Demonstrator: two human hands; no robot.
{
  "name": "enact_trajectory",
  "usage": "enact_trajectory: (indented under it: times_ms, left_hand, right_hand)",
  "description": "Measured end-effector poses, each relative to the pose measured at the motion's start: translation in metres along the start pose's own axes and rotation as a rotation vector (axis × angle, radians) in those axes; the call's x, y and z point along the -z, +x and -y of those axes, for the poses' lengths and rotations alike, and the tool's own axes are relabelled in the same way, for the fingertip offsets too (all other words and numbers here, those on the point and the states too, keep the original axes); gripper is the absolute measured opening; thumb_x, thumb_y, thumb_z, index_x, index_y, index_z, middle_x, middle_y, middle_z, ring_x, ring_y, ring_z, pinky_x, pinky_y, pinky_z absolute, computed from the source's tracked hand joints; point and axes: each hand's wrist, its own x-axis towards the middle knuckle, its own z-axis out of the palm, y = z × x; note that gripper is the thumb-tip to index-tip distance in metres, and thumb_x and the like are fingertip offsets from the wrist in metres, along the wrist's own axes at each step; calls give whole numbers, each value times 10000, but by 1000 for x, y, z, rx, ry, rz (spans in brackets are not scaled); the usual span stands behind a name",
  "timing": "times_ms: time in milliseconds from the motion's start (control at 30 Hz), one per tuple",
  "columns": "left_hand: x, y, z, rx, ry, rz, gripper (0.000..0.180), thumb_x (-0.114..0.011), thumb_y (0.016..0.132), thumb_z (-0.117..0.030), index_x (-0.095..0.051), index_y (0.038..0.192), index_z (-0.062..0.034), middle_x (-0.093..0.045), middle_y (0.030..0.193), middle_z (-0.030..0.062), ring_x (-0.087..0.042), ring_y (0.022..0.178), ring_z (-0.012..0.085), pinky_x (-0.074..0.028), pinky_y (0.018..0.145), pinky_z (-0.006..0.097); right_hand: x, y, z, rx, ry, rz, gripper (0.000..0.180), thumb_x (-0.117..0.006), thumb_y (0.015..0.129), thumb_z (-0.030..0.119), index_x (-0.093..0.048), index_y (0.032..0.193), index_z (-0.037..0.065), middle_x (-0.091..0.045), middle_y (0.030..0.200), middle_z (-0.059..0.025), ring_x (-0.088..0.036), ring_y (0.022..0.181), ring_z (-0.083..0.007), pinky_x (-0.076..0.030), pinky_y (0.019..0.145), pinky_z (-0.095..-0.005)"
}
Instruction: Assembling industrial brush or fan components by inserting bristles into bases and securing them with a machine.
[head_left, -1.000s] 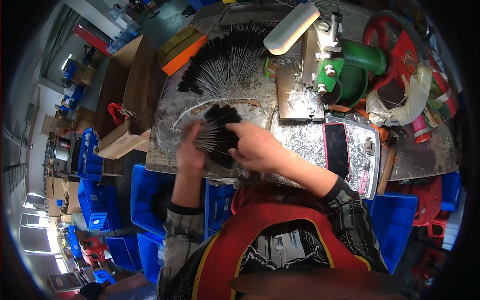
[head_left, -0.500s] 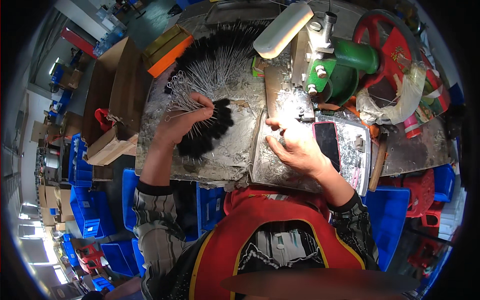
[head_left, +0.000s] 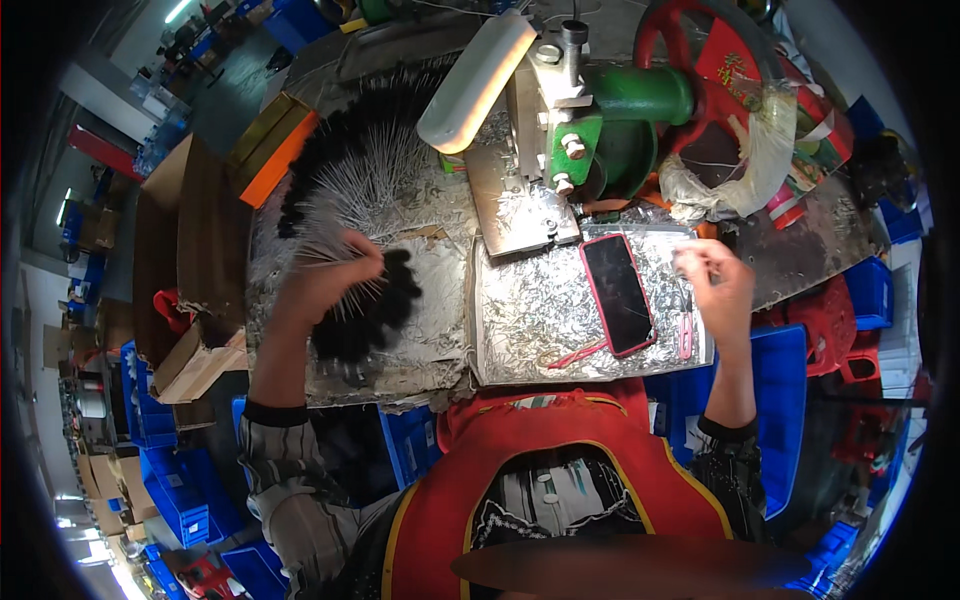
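Observation:
My left hand (head_left: pixel 330 280) is closed around a bundle of wire brushes (head_left: pixel 388 308). Their black bristle heads fan out below it and the thin wire stems stick out above. Just beyond lies a big spread of similar brushes (head_left: pixel 352 172), black heads outward. My right hand (head_left: pixel 715 275) hovers at the right edge of a scrap-strewn tray (head_left: pixel 500 360), fingers curled together and slightly blurred; what they hold, if anything, is hidden. Left of that hand, a phone with a red-pink rim (head_left: pixel 619 295) rests on the tray beside a small pink-handled tool (head_left: pixel 685 335).
A green press (head_left: pixel 625 95) with a red handwheel (head_left: pixel 650 35) stands at the far side, a lit lamp (head_left: pixel 478 82) beside it. On the left are an orange box (head_left: pixel 278 155) and a tall cardboard box (head_left: pixel 205 250). Blue bins (head_left: pixel 775 400) stand below the table edge.
My right hand has moved from near the press to the right, past the phone, and its fingers have curled in. The view has shifted; my left hand still grips the brushes.

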Motion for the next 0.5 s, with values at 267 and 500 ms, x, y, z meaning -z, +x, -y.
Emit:
enact_trajectory:
  times_ms: [267,500]
  left_hand:
    - [-50,35,46,-24,-1298,-3,151,-483,785,-53,-501,925,3,-545,903,135,-545,846,235,-454,765,345]
    - [-104,57,55,93,-1430,-19,152,-503,746,-3,-513,898,-4,-553,863,113,-549,810,218,-464,744,335]
  right_hand:
    - [24,31,-5,46,35,-247,278,-599,749,163,-542,932,-38,-594,784,-75,-535,680,-97,-427,613,-224]
    - [0,69,-28,12,494,-250,104,-595,733,79,-568,727,-21,-576,688,-47,-521,614,-81,-408,599,-208]
